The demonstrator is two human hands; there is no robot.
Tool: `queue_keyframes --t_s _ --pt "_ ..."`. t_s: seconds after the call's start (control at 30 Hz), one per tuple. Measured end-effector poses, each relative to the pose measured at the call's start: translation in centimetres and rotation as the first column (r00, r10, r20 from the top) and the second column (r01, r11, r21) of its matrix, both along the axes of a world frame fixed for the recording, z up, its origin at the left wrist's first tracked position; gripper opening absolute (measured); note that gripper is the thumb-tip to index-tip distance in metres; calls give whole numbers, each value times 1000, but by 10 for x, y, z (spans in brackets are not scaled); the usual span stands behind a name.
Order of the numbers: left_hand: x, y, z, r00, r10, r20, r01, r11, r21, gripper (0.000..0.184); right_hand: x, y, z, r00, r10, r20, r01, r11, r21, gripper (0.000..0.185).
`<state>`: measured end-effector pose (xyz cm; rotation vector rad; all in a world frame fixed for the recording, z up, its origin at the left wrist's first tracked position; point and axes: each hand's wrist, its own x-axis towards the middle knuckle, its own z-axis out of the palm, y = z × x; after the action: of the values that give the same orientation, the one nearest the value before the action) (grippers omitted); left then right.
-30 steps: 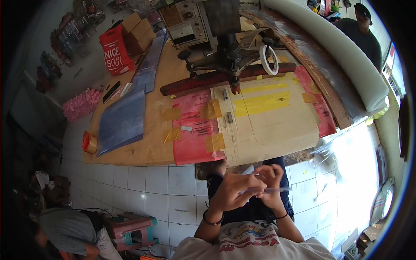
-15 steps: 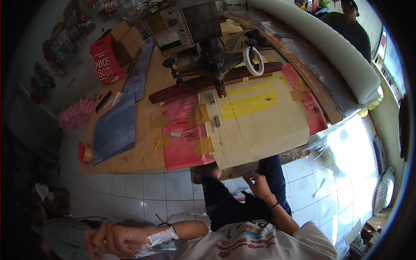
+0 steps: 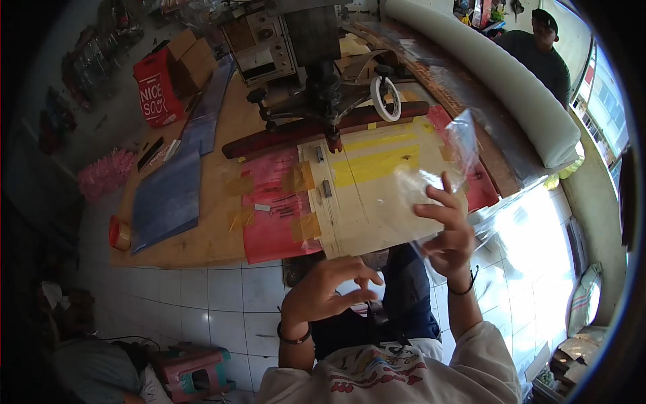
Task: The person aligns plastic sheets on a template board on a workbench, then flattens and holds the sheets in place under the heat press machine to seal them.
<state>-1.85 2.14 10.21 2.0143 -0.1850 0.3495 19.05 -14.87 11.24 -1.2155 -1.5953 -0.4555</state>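
Note:
A clear plastic sheet or bag (image 3: pixel 463 141), crumpled and partly blurred, stands up around the fingers of my right hand (image 3: pixel 447 232). That hand is over the right part of the cream board (image 3: pixel 390 209), its upper fingers spread and the plastic seemingly gripped lower down; the exact hold is hard to see. My left hand (image 3: pixel 333 286) hovers at the table's front edge, above my lap. Its fingers are curved, with thumb and forefinger apart and nothing visible between them. Yellow tape strips (image 3: pixel 377 165) and small metal blocks (image 3: pixel 327 188) are on the board.
A press machine (image 3: pixel 330 101) with a dark red bar (image 3: pixel 249 143) stands over the board. Blue sheets (image 3: pixel 171 202), a tape roll (image 3: pixel 120 234) and a red bag (image 3: pixel 158 91) lie left. A white roll (image 3: pixel 498 74) runs along the right, where a person (image 3: pixel 538 60) is.
My left hand has come from the lower left, where it held clear plastic, to the table's front edge. My right hand has risen from my lap over the board, with plastic now at its fingers.

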Motion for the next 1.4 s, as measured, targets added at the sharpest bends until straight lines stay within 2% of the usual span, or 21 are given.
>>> queue_keyframes --t_s 0.03,0.07,0.13,0.23,0.27,0.33,0.37,0.43,0.53,0.63,0.73,0.87,0.97,1.03,1.13,1.23,1.33,1.4 --pt "6 2 4 990 131 57 -130 991 -17 25 1 15 2 997 -30 66 42 982 -186 17" --pt "14 3 3 952 279 124 -283 959 17 25 7 28 -4 996 -57 74 76 952 -298 17" --pt "38 10 -10 801 537 264 -568 821 53 25 20 50 -28 989 -107 99 143 850 -507 17" --pt "67 23 -26 805 438 401 -565 772 291 32 21 53 -40 974 -156 165 224 789 -572 21" --pt "72 25 -27 859 380 342 -492 797 351 35 23 53 -40 977 -143 155 207 791 -576 22" --pt "79 22 -37 852 394 345 -514 760 399 35 27 51 -38 984 -124 126 175 789 -588 27" --pt "81 23 -38 848 397 352 -523 738 426 35 33 51 -39 990 -136 34 129 786 -605 27" --pt "77 27 -39 871 394 293 -484 791 375 30 43 54 -40 977 -153 -151 25 778 -627 28" --pt "72 27 -41 904 341 258 -417 838 352 21 55 65 -30 923 -261 -283 16 760 -650 32" --pt "68 32 -38 935 287 209 -346 866 361 16 46 82 -19 992 -127 11 98 710 -697 35" --pt "66 33 -42 951 229 210 -292 891 349 15 59 109 -46 916 -253 313 394 721 -571 42" --pt "66 30 -44 945 255 203 -308 904 298 20 65 135 -51 855 -387 346 519 623 -585 52" --pt "71 24 -38 890 324 322 -442 788 428 32 74 151 -43 820 -427 381 571 558 -602 51" --pt "75 22 -43 889 347 297 -452 764 460 39 79 163 -41 782 -441 440 623 550 -556 46" --pt "78 24 -47 882 382 274 -471 720 511 44 67 156 -29 885 -388 256 460 646 -609 37" --pt "78 23 -49 878 399 263 -477 707 522 47 60 151 -39 944 -289 158 315 649 -693 34" --pt "78 24 -51 878 398 266 -479 706 521 48 71 156 -54 962 -229 148 273 806 -525 37" --pt "77 22 -52 869 407 281 -495 699 516 49 73 158 -59 956 -252 148 292 796 -530 39"
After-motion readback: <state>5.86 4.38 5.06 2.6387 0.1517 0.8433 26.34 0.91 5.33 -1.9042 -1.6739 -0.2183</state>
